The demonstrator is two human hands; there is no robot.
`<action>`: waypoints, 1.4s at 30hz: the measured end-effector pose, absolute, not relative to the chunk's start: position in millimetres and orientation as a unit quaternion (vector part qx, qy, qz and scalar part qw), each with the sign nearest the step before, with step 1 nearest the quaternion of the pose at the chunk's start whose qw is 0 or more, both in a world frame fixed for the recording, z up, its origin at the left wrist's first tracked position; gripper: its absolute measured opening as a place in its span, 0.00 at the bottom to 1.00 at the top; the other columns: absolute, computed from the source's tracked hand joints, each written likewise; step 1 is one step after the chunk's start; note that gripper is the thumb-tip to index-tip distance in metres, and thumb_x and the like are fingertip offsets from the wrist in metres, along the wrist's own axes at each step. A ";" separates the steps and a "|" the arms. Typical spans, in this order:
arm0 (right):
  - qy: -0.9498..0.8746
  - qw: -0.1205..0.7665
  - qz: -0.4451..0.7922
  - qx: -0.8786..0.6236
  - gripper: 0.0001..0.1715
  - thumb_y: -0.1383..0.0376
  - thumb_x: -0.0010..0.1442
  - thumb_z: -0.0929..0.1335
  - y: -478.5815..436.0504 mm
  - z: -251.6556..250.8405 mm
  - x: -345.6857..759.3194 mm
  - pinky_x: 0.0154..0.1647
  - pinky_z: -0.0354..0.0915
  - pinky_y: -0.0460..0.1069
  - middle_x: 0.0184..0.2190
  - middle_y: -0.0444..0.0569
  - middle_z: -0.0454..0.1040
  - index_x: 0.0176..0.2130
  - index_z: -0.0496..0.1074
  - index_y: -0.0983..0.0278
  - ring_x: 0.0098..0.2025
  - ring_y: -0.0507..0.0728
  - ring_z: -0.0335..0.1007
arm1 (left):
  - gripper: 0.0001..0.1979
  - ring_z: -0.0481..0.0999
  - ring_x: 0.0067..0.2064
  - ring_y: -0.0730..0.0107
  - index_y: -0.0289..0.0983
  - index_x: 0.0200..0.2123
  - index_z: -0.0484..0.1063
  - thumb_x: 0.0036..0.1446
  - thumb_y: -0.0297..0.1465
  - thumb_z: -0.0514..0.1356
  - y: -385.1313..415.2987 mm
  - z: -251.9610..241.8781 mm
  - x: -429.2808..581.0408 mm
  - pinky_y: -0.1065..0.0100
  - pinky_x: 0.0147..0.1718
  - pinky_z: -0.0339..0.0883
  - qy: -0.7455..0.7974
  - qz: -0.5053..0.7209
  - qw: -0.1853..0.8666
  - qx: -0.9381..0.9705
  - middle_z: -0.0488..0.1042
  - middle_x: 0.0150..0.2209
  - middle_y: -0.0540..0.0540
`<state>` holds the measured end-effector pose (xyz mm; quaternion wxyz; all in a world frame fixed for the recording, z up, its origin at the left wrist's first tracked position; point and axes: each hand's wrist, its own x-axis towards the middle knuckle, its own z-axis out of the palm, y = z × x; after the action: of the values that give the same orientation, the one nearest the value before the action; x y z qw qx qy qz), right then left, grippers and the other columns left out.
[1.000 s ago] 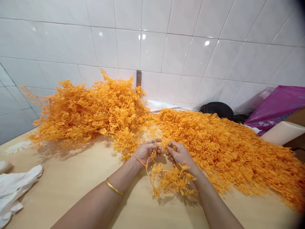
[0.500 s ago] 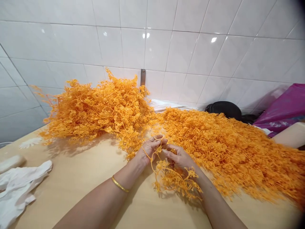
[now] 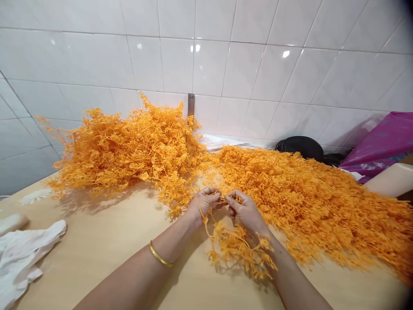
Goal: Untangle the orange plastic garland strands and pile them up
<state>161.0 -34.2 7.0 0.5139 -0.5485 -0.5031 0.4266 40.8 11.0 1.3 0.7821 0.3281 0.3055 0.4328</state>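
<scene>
Between my two hands is an orange artificial plant sprig with thin branching stems and frilly tips. My left hand pinches its stem near the middle of the view, and a length of stem loops down past the wrist. Close to it on the right, my right hand is closed, thumb against fingers, on the sprig's upper part. The sprig's frilly end hangs below, over the table and beside my right wrist. Exactly what lies between the fingertips is too small to make out.
A tall orange heap stands at the back left, and a wide orange pile spreads to the right. White gloves lie at the left of the table. A black case and purple bag sit by the tiled wall.
My right hand's fingers have closed into a pinch near my left fingertips. The sprig's hanging end has dropped slightly. The whole view has shifted a little.
</scene>
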 end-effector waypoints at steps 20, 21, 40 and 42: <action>-0.728 0.445 -0.081 -0.515 0.06 0.70 0.54 0.58 -49.7 8.7 142.5 0.26 0.54 0.45 0.23 0.45 0.59 0.26 0.59 0.63 0.26 0.51 0.56 | 0.08 0.65 0.16 0.78 0.34 0.22 0.62 0.41 0.27 0.61 10.4 -16.8 49.5 0.75 0.18 0.59 0.279 0.456 0.756 0.378 0.66 0.15 0.52; -0.725 0.463 -0.101 -0.500 0.06 0.70 0.55 0.58 -53.6 13.8 141.6 0.26 0.54 0.45 0.23 0.45 0.59 0.27 0.59 0.63 0.25 0.51 0.57 | 0.08 0.65 0.16 0.79 0.34 0.22 0.62 0.42 0.27 0.61 11.4 -16.5 49.7 0.75 0.18 0.59 0.286 0.467 0.750 0.372 0.65 0.15 0.52; -0.724 0.347 0.175 -0.570 0.12 0.60 0.53 0.62 -47.0 30.1 165.7 0.24 0.55 0.45 0.21 0.45 0.66 0.27 0.69 0.64 0.24 0.51 0.60 | 0.06 0.70 0.27 0.75 0.33 0.29 0.67 0.49 0.31 0.57 19.0 -5.1 36.0 0.72 0.28 0.65 0.226 0.416 0.835 0.280 0.68 0.26 0.46; -0.755 0.288 0.240 -0.538 0.09 0.61 0.49 0.64 -47.3 26.6 159.7 0.22 0.52 0.44 0.18 0.42 0.64 0.30 0.70 0.63 0.21 0.50 0.57 | 0.07 0.69 0.26 0.75 0.34 0.30 0.67 0.49 0.32 0.57 17.3 -3.2 36.0 0.72 0.25 0.64 0.231 0.407 0.842 0.269 0.68 0.26 0.46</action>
<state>159.7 -47.3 26.6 0.2877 -0.5380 -0.7552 0.2399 36.0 17.3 -3.2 0.8417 0.2689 0.2314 0.4071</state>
